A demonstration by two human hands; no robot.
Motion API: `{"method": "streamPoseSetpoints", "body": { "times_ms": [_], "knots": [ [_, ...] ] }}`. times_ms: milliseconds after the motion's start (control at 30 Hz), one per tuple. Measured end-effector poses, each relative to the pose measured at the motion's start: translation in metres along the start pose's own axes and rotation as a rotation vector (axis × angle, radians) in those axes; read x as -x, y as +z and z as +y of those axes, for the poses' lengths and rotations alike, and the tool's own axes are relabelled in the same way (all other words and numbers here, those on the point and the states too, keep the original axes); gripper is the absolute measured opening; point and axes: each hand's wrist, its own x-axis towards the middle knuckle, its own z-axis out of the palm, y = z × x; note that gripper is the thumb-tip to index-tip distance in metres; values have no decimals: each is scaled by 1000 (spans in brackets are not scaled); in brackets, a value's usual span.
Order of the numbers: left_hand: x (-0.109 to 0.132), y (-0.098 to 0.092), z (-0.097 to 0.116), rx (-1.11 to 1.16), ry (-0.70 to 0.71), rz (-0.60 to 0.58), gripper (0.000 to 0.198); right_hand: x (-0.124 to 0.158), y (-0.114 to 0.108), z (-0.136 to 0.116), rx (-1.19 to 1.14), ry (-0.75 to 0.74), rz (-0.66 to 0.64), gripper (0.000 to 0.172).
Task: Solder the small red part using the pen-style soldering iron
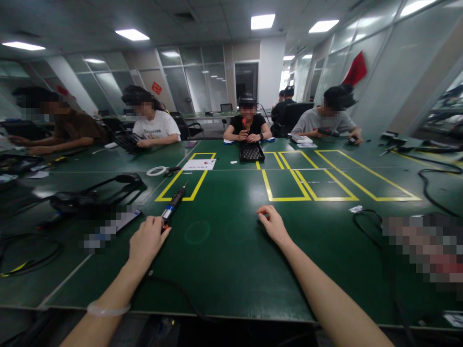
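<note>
My left hand (148, 238) rests on the green table at the left, its fingers closed round the rear of a slim, dark screwdriver-like tool (173, 205). The tool has a blue and white band, an orange end near my thumb and a thin metal tip pointing away from me. My right hand (274, 224) lies on the table to the right with loosely bent fingers and thumb apart, holding nothing. Bare green tabletop (220, 250) lies between the two hands.
Yellow tape rectangles (289, 198) mark the table, with a white paper (199, 165) on the left one. Opposite, a person works over a black tray (252, 153). A black frame-like device (97, 195) and a blurred phone-like object (112, 229) lie left; black cables (367, 231) lie right.
</note>
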Motion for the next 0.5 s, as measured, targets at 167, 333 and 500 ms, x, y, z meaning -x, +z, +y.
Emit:
{"method": "streamPoseSetpoints", "body": {
  "times_ms": [167, 333, 500],
  "knots": [
    [1, -6, -1, -47, -49, -3, 43, -1, 1, 2, 4, -16, 0, 14],
    [-3, -21, 9, -19, -50, 80, 40, 0, 2, 2, 8, -1, -4, 15],
    [-16, -41, 70, 394, 35, 11, 32, 1, 2, -1, 18, 20, 4, 17]
  ]
}}
